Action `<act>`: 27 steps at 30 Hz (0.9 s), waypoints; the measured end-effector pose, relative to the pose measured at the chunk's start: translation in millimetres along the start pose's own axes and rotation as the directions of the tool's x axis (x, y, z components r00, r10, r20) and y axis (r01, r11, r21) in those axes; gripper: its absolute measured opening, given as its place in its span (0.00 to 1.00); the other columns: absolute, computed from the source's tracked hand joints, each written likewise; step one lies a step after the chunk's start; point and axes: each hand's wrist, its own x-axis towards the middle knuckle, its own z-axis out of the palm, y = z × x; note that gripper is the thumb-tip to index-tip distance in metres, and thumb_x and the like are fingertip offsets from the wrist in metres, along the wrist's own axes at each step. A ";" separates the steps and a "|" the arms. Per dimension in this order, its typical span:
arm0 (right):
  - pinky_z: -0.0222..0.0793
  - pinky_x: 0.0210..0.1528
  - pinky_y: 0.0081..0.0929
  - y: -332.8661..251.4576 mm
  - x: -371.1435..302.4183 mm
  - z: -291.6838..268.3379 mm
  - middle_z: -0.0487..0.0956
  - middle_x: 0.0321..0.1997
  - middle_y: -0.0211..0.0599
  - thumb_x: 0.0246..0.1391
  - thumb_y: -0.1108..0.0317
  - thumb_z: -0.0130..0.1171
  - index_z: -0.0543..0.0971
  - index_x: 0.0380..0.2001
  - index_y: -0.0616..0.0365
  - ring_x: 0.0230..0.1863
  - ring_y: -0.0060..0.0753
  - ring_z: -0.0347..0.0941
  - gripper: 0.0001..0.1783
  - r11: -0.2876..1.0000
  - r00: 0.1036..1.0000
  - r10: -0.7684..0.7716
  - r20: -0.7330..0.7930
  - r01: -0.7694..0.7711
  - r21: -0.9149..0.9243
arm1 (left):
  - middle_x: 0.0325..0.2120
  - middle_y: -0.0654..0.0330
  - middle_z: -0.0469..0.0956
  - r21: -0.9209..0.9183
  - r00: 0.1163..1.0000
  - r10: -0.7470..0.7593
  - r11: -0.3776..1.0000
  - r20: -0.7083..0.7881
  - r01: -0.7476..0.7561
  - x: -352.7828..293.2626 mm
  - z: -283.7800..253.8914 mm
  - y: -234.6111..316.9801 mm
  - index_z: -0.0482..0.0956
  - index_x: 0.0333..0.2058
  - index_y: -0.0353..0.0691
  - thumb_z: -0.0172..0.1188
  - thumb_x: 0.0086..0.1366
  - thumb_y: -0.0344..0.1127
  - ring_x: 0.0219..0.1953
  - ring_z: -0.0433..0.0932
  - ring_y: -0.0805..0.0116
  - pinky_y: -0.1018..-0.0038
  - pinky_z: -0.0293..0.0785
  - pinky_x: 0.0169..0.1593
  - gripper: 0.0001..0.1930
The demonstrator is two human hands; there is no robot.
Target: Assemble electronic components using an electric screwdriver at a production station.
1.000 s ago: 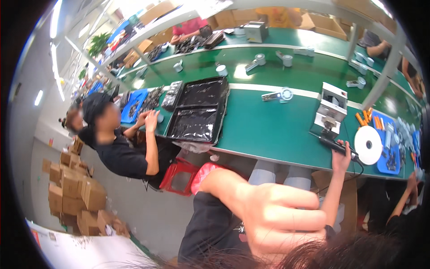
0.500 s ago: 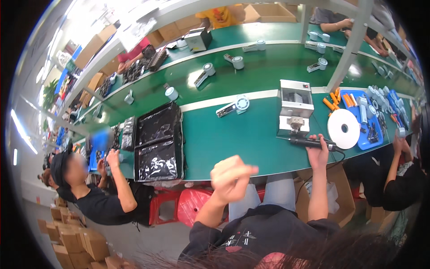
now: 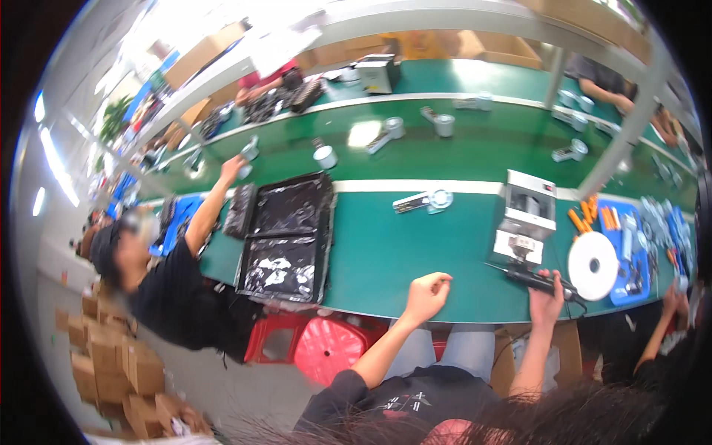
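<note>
My right hand point(image 3: 546, 300) is wrapped round a black electric screwdriver point(image 3: 528, 279), whose thin bit points left, just before the screw feeder machine point(image 3: 528, 211), a grey and silver box. Above the table's near edge, my left hand point(image 3: 427, 298) is closed, thumb and fingertips together; whatever they may hold is too small or hidden. Beyond it on the green table lies a light blue handheld fan point(image 3: 439, 199), its round head to the right and its handle showing dark inner parts.
A black plastic-lined tray point(image 3: 285, 245) lies at left. To the right are a white disc point(image 3: 572, 267), orange cylinders point(image 3: 578, 220) and a blue parts tray point(image 3: 629, 293). Several fans lie along the green strip point(image 3: 356, 159). A co-worker point(image 3: 178, 285) reaches there; a red stool point(image 3: 330, 350) stands below.
My view has turned, shifting the table's things rightward. My left hand has come down from nearer the camera to the table's edge. The left co-worker's arm now stretches to a fan on the strip.
</note>
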 end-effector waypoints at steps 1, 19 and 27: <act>0.56 0.70 0.48 -1.5 0.5 -3.4 0.75 0.46 0.36 0.65 0.64 0.55 0.74 0.47 0.51 0.55 0.37 0.70 0.10 1.000 1.000 -0.006 0.026 0.006 0.000 | 0.16 0.60 0.75 0.008 1.000 0.026 1.000 -0.003 -0.026 1.2 2.6 -0.6 0.83 0.35 0.36 0.61 0.60 0.26 0.17 0.71 0.74 0.74 0.67 0.23 0.06; 0.55 0.69 0.44 0.0 4.9 -5.0 0.74 0.46 0.39 0.64 0.66 0.56 0.72 0.47 0.53 0.56 0.38 0.68 0.10 0.999 0.998 0.037 0.044 -0.038 0.028 | 0.18 0.57 0.76 0.031 1.000 -0.002 1.000 0.025 0.001 -0.4 0.2 -2.8 0.82 0.35 0.35 0.60 0.59 0.26 0.18 0.74 0.69 0.71 0.70 0.26 0.06; 0.55 0.70 0.46 13.2 14.7 -10.8 0.75 0.48 0.41 0.65 0.66 0.56 0.74 0.48 0.57 0.56 0.39 0.69 0.12 0.994 0.994 0.084 0.077 -0.088 0.057 | 0.20 0.57 0.78 0.024 0.999 -0.022 0.999 -0.041 0.023 -7.8 -11.8 -7.9 0.83 0.36 0.35 0.60 0.59 0.26 0.19 0.75 0.71 0.72 0.71 0.26 0.07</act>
